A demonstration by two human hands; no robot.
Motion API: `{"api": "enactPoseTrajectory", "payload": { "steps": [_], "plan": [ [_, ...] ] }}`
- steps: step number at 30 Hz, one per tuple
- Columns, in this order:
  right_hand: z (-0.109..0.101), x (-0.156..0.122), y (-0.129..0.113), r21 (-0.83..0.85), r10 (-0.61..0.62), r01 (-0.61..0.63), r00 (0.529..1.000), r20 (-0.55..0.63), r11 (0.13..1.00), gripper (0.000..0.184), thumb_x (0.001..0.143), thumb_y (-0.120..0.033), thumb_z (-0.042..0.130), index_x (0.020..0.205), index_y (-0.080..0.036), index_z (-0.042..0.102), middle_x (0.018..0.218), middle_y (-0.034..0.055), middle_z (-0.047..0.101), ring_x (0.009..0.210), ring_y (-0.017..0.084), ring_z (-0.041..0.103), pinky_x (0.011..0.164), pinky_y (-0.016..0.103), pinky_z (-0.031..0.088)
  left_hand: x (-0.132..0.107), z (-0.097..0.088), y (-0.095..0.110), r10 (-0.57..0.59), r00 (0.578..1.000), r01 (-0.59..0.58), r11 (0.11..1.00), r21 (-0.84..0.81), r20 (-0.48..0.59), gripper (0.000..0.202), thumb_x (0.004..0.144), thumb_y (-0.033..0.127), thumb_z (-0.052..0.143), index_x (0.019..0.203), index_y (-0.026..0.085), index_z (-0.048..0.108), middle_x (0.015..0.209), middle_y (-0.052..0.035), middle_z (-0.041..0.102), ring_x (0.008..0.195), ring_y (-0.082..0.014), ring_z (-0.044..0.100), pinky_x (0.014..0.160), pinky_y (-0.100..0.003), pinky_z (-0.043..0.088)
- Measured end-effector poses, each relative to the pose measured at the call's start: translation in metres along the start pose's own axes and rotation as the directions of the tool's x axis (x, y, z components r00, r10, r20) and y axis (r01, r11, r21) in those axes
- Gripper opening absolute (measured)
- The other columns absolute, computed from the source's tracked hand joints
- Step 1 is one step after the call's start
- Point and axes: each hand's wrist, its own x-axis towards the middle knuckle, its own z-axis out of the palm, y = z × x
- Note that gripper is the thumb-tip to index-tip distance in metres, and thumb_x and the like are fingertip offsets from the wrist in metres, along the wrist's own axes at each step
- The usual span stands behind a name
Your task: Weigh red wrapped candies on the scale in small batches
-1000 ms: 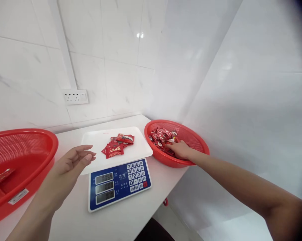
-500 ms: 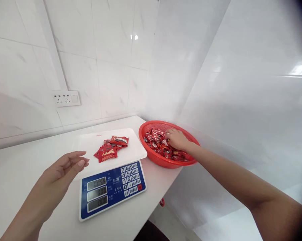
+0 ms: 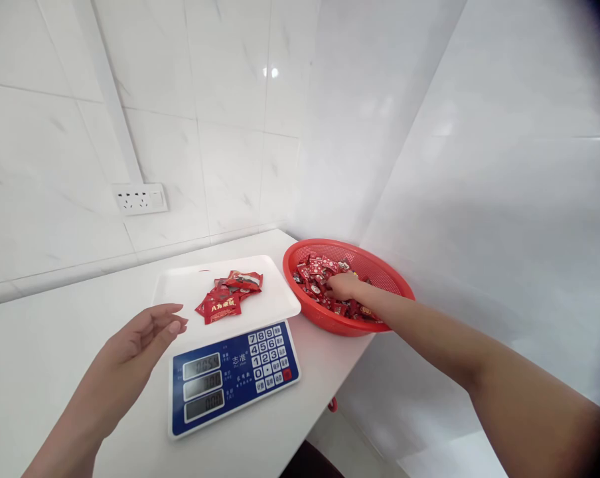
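Note:
My right hand (image 3: 344,285) reaches into a red mesh basket (image 3: 379,272) at the counter's right corner, its fingers curled down among several small red snack packets (image 3: 320,272); what they grip is hidden. My left hand (image 3: 143,332) hovers open, fingers loosely spread, just left of a digital scale (image 3: 233,368). The scale has a blue keypad panel and a white weighing tray (image 3: 180,289). A small pile of red packets (image 3: 227,295) lies on that tray.
The white counter (image 3: 56,345) runs left from the scale; its front edge drops off near the basket. White tiled walls close in behind and on the right. A wall socket (image 3: 139,199) sits above the counter.
My right hand shifted forward and down within the basket, digging into the packets. The view swung right, so the second red basket on the left left the frame. My left hand barely moved.

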Motion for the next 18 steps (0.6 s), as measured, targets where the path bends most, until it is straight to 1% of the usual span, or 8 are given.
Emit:
{"api": "enactPoseTrajectory", "payload": {
  "steps": [2,3,4,6,9,13,15,18],
  "plan": [
    [0.000,-0.001,0.001,-0.008,-0.002,0.002,1.000,0.014,1.000,0.036,0.080,-0.046,0.052,0.088,-0.017,0.071,0.089,0.0134,0.070,0.086,0.029,0.064,0.077,0.037,0.043,-0.001,0.000,0.001,-0.001,1.000,0.001,1.000,0.005,0.007,0.049,0.073,0.062,0.052,0.113,0.034,0.053,0.112,-0.0049,0.064,0.110,-0.0248,0.057,0.093,-0.044,0.045],
    [0.000,-0.002,0.002,-0.008,-0.010,0.010,1.000,0.016,1.000,0.037,0.079,-0.048,0.052,0.087,-0.017,0.071,0.089,0.0130,0.070,0.086,0.029,0.064,0.077,0.037,0.043,-0.001,0.000,0.002,0.002,1.000,-0.002,1.000,0.004,0.003,0.050,0.072,0.062,0.052,0.113,0.033,0.054,0.110,-0.0054,0.065,0.109,-0.0250,0.058,0.092,-0.043,0.046],
    [0.000,-0.003,0.002,-0.006,-0.022,0.022,1.000,0.013,1.000,0.036,0.080,-0.047,0.051,0.087,-0.017,0.071,0.089,0.0128,0.070,0.087,0.029,0.063,0.077,0.037,0.043,-0.002,-0.001,0.003,0.010,1.000,-0.010,1.000,0.000,-0.002,0.051,0.072,0.062,0.053,0.113,0.032,0.054,0.109,-0.0060,0.065,0.108,-0.0254,0.058,0.090,-0.042,0.047],
    [0.002,-0.006,0.003,0.001,-0.048,0.048,0.999,-0.008,0.999,0.032,0.082,-0.040,0.049,0.087,-0.017,0.070,0.092,0.0126,0.069,0.089,0.029,0.063,0.077,0.036,0.042,-0.004,0.000,0.005,0.030,0.999,-0.031,0.999,-0.016,-0.012,0.051,0.071,0.061,0.054,0.111,0.030,0.056,0.108,-0.0068,0.066,0.105,-0.0255,0.060,0.088,-0.040,0.049],
    [0.007,-0.010,0.004,0.025,-0.087,0.088,0.995,-0.048,0.996,0.029,0.085,-0.030,0.044,0.088,-0.017,0.070,0.092,0.0126,0.069,0.089,0.027,0.063,0.075,0.035,0.042,-0.008,0.001,0.011,0.043,0.999,-0.043,0.998,-0.054,-0.005,0.046,0.073,0.058,0.055,0.109,0.029,0.057,0.107,-0.0056,0.066,0.104,-0.0233,0.060,0.088,-0.037,0.048],
    [0.015,-0.004,0.006,0.074,-0.126,0.130,0.991,-0.052,0.989,0.027,0.080,-0.036,0.053,0.095,-0.020,0.067,0.099,0.0115,0.068,0.091,0.029,0.062,0.071,0.034,0.042,-0.013,0.003,0.018,0.041,0.999,-0.040,0.996,-0.081,0.019,0.041,0.075,0.054,0.054,0.108,0.029,0.057,0.107,-0.0035,0.066,0.105,-0.0202,0.059,0.090,-0.034,0.046],
    [0.017,0.001,0.006,0.102,-0.134,0.138,0.990,-0.046,0.985,0.025,0.077,-0.037,0.056,0.093,-0.020,0.067,0.099,0.0104,0.067,0.090,0.028,0.062,0.069,0.032,0.042,-0.015,0.004,0.020,0.057,0.998,-0.055,0.995,-0.082,0.022,0.040,0.076,0.053,0.053,0.108,0.029,0.056,0.108,-0.0028,0.065,0.104,-0.0196,0.059,0.090,-0.033,0.046],
    [0.018,0.003,0.005,0.155,-0.152,0.159,0.987,-0.052,0.975,0.018,0.076,-0.031,0.057,0.086,-0.021,0.067,0.092,0.0076,0.068,0.084,0.025,0.062,0.066,0.030,0.041,-0.017,0.002,0.021,0.075,0.997,-0.074,0.994,-0.080,0.009,0.039,0.077,0.052,0.053,0.108,0.029,0.056,0.108,-0.0020,0.065,0.103,-0.0189,0.059,0.088,-0.032,0.046]
  ]
}}
